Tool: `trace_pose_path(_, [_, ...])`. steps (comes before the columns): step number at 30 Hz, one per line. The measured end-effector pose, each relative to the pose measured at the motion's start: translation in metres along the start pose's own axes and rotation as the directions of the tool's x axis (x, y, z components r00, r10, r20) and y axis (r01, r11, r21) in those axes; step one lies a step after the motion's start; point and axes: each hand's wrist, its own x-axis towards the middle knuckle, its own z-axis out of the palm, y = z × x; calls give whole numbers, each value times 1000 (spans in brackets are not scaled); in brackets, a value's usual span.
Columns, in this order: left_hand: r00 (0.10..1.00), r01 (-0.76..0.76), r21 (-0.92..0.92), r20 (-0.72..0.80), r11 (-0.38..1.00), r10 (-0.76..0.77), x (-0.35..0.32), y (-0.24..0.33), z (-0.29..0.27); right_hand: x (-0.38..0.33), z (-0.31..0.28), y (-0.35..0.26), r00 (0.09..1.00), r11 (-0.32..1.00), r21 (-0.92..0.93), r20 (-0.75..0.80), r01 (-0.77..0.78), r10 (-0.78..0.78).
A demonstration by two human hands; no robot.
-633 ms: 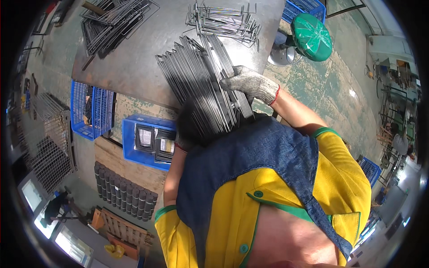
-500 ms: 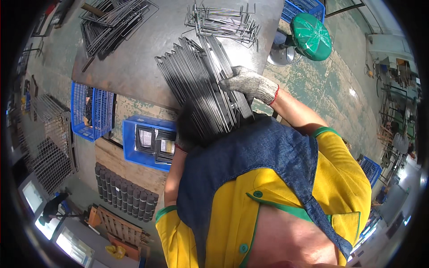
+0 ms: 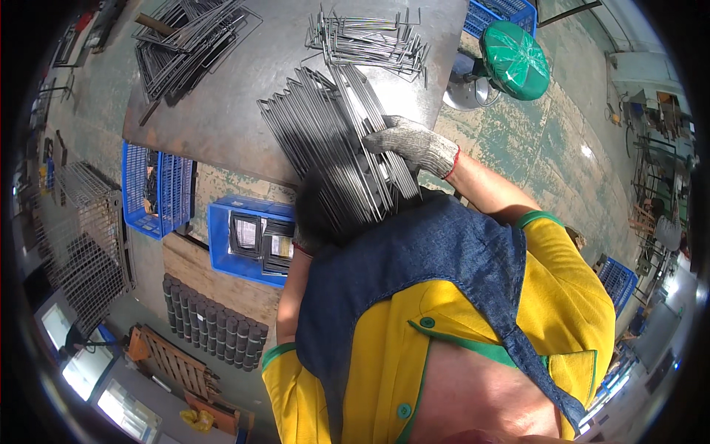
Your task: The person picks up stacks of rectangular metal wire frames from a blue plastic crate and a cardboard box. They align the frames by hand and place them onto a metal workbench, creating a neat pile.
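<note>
A thick bundle of bent metal wire frames [image 3: 318, 126] slants from the table's front edge to my apron, its rods lying side by side. My right hand [image 3: 416, 140], in a grey knitted glove with a red cuff edge, grips the bundle's right side with the thumb over the outer rods. In shadow at the lower left of the bundle, my left hand [image 3: 314, 203] wears a dark-looking glove and clasps the rods from that side; most of its fingers are hidden beneath them.
The metal table [image 3: 244, 103] carries a tangled wire-frame heap [image 3: 188, 48] at far left and another stack [image 3: 373, 41] at the back. Blue crates [image 3: 214, 240] and several dark rolls [image 3: 214, 322] stand at left. A green-covered stool [image 3: 515, 61] is beyond the right edge.
The view has shifted slightly, so the surroundings sit a little differently. Both hands keep their hold, and the bundle has barely moved.
</note>
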Motion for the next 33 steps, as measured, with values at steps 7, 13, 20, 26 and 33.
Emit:
trace_pose_path(7, [966,96,48,-245,994,-81,-5,13,-28,-9,9,-9,992,950,311,112,14,-51])
trace_pose_path(13, [906,189,236,-417,953,-77,-6,11,-20,-16,20,-22,994,931,364,98,17,-56])
trace_pose_path(20, [934,141,449,-355,882,31,-4,5,11,-24,37,-44,996,904,427,85,-28,-9])
trace_pose_path(26, [951,149,349,-307,925,-38,-1,6,-9,-17,36,-43,999,936,351,39,-18,4])
trace_pose_path(33, [941,153,335,-337,930,-33,-3,7,-6,-14,25,-44,996,947,313,70,-74,55])
